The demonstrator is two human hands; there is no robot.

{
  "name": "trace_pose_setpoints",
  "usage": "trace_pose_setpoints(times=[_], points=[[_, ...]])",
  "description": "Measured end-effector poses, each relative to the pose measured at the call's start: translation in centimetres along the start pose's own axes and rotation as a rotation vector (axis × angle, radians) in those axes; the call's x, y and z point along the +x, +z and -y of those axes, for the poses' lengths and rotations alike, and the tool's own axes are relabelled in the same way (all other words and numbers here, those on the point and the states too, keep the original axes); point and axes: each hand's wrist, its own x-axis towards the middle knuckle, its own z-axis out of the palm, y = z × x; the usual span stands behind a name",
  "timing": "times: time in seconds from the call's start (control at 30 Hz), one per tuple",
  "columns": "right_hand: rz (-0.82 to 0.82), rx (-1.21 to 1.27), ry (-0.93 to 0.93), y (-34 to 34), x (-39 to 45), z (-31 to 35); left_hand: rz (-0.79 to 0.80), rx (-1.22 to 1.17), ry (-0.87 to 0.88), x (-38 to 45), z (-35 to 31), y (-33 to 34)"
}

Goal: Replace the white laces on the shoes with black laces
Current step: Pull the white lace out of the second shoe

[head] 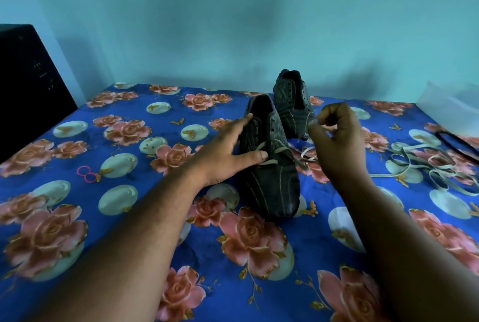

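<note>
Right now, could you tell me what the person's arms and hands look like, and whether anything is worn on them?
Both forearms are bare up to the frame edge: no sleeves show. The left hand and right hand wear no gloves, and I see no watch, bracelet or ring. The left forearm shows fine hair; the picture is slightly blurred, so small details could escape me.

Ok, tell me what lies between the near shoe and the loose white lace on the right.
In the head view, the right hand hangs there, pinching the white lace pulled from the near shoe; beyond it lies the loose white lace.
</note>
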Motion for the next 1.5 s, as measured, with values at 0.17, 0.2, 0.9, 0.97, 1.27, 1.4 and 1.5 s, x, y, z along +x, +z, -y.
trace_pose_setpoints(times=[0.17,0.2,0.9,0.97,1.27,1.4,1.5], points=[[0.209,-0.189,-0.072,1.0,-0.8,-0.1,-0.272,0.127,0.103,-0.4,-1.0,-0.4],[0.255,-0.204,-0.099,1.2,-1.0,-0.1,-0.283,0.120,0.137,-0.4,-1.2,-0.4],[0.527,-0.130,-0.001,2.0,-1.3,-0.6,-0.146,0.113,0.125,-0.2,-1.3,0.2],[0.527,-0.129,0.004,1.9,-1.4,-0.5,-0.144,0.123,0.096,-0.1,-1.1,0.0],[0.530,-0.130,0.019,1.7,-1.4,0.0,-0.161,0.090,0.156,-0.2,-1.2,0.3],[0.529,-0.132,0.014,1.9,-1.3,-0.3,-0.159,0.094,0.119,-0.2,-1.2,0.2],[0.532,-0.122,0.017,1.9,-1.3,-0.4,-0.184,0.142,0.077,-0.1,-1.2,0.2]])
